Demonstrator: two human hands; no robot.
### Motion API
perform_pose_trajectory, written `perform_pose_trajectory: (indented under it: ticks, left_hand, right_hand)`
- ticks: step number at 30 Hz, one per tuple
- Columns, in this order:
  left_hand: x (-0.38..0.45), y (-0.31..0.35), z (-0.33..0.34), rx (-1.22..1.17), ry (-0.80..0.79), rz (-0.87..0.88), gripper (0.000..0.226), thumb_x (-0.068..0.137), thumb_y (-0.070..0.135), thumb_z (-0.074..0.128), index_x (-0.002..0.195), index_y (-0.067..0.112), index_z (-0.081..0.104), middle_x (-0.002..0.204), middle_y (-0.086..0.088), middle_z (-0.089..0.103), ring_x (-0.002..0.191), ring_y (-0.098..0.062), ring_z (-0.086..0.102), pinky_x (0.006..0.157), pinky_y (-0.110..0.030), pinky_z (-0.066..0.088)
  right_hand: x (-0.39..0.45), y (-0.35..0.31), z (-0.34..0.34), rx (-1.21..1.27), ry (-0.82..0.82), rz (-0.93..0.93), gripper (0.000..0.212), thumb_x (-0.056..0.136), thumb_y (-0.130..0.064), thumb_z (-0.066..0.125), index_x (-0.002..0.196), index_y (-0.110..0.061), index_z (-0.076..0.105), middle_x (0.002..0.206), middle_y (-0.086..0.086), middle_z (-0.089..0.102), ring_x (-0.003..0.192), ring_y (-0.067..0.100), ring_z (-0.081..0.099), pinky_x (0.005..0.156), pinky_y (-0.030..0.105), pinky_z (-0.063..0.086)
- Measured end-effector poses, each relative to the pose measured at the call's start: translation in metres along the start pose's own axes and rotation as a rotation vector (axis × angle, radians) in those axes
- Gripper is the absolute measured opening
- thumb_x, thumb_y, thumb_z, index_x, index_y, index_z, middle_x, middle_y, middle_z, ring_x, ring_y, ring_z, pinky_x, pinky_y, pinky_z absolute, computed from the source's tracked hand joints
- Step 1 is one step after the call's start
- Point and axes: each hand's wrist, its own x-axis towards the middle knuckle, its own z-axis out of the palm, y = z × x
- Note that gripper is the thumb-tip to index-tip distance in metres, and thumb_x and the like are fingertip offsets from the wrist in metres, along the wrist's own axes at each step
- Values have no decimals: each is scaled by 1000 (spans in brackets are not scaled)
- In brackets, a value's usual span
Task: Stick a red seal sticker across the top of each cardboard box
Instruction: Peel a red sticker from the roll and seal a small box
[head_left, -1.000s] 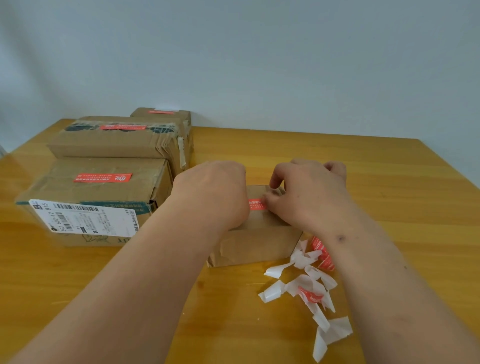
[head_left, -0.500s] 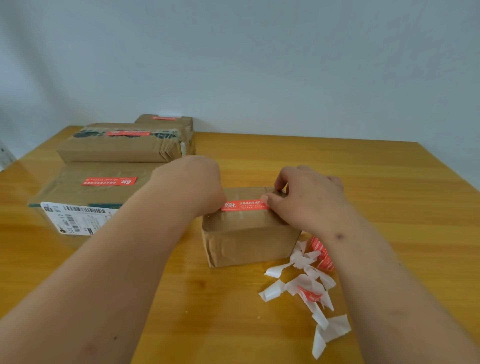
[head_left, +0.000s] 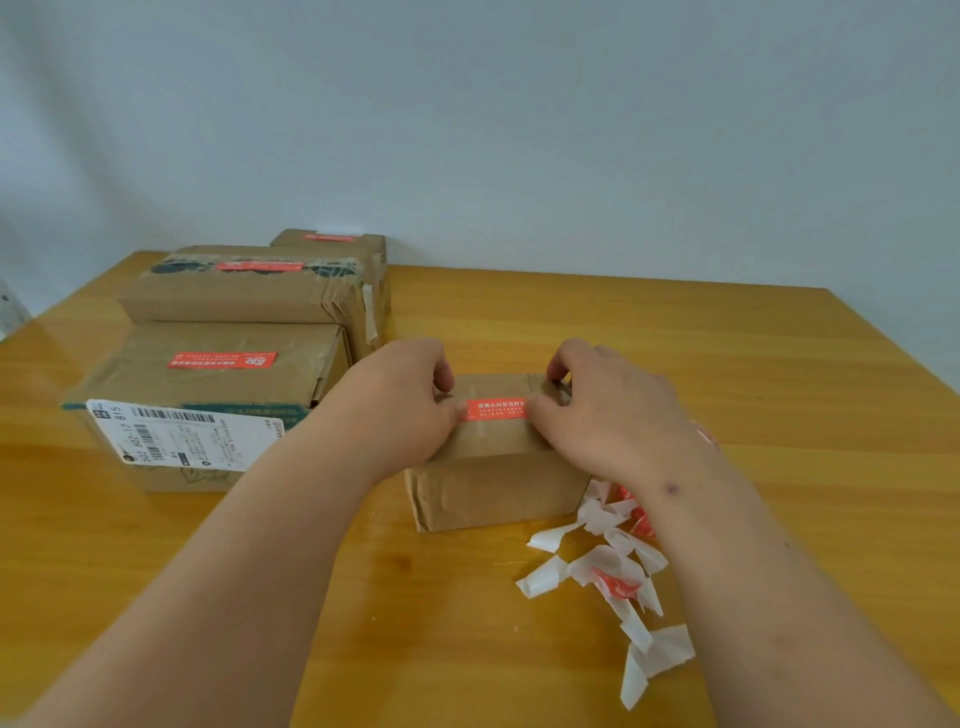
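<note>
Small cardboard box (head_left: 493, 483) sits mid-worktop (head_left: 727, 374), flaps shut, contents not visible. Red seal sticker (head_left: 496, 409) lies across its top, only the middle stretch showing. Left hand (head_left: 400, 410) covers the sticker's left end, fingers curled down onto the box top; right hand (head_left: 602, 415) covers the right end, fingers likewise bent and pressing (whether either one pinches the sticker edge or just presses it flat, cannot tell).

Three more boxes at left, all closed: near box (head_left: 218, 410) with its own red sticker (head_left: 222, 359) and a white shipping label (head_left: 187, 435), middle box (head_left: 244, 293) and far box (head_left: 332, 241) each with a red strip on top, print too small to read.

Pile of white backing strips (head_left: 613, 566) right of the small box, partly hidden under the right forearm; some red bits mixed in.
</note>
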Motion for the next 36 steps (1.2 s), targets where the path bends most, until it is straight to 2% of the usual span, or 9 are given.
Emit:
perform_pose_trajectory:
  ticks: [3,7,12,16,21,25,30,32,36]
  left_hand:
    - [-3,-4,5,-96,83,19,11,92,15,57,98,24,56,89,7,55,76,-7,52,57,-19,38]
    - [-2,0,11,-27,159,-29,16,89,38,62,93,28,51,87,9,54,75,-7,52,59,-26,42]
    - [-1,-9,18,-153,209,-52,6,93,24,54,97,25,51,93,4,57,75,-9,53,59,-27,42]
    - [-10,-6,20,-142,182,-58,40,79,52,70,102,27,49,101,10,47,86,-12,52,66,-27,42]
    - [-14,-11,19,-273,207,-53,18,88,17,61,101,25,52,96,5,53,78,-9,51,59,-22,39]
    - [-14,-11,23,-263,230,-61,22,87,34,66,101,28,50,91,9,49,75,-7,49,57,-22,36]
    - [-8,-7,23,-256,229,-99,23,89,34,63,105,28,47,90,6,51,74,-8,50,57,-27,38]
    - [-7,-5,23,-271,235,-100,22,91,29,61,109,27,47,90,6,51,74,-8,51,57,-27,38]
    - [-6,-8,24,-301,250,-163,38,96,20,50,133,24,42,130,-2,45,78,-3,48,61,-21,40]
  right_hand:
    - [1,0,0,13,-5,28,19,93,-40,41,106,-29,50,98,-7,53,86,16,50,88,39,42]
    - [5,-10,2,-18,20,111,36,87,-63,42,97,-29,49,92,-7,55,85,17,56,82,43,49]
    - [0,-7,1,27,27,129,20,91,-45,43,98,-27,47,95,-6,56,82,17,54,83,44,48]
    - [-8,-8,2,62,-39,135,49,75,-71,52,106,-33,43,99,-11,46,89,16,54,83,42,49]
    - [-9,-2,-2,115,-41,108,32,84,-49,52,110,-31,48,97,-11,50,85,11,53,81,39,50]
    - [-8,-4,4,113,-7,121,32,84,-55,51,106,-32,47,97,-10,51,85,13,54,79,38,51]
    - [-1,-3,6,102,43,162,28,89,-55,46,97,-28,47,86,-9,55,75,10,53,66,33,48]
    - [0,-4,7,77,51,152,23,91,-48,46,101,-26,49,88,-7,56,78,14,54,69,35,48]
    - [-1,1,8,69,66,190,26,95,-36,37,111,-23,53,97,-3,60,90,21,59,84,45,50]
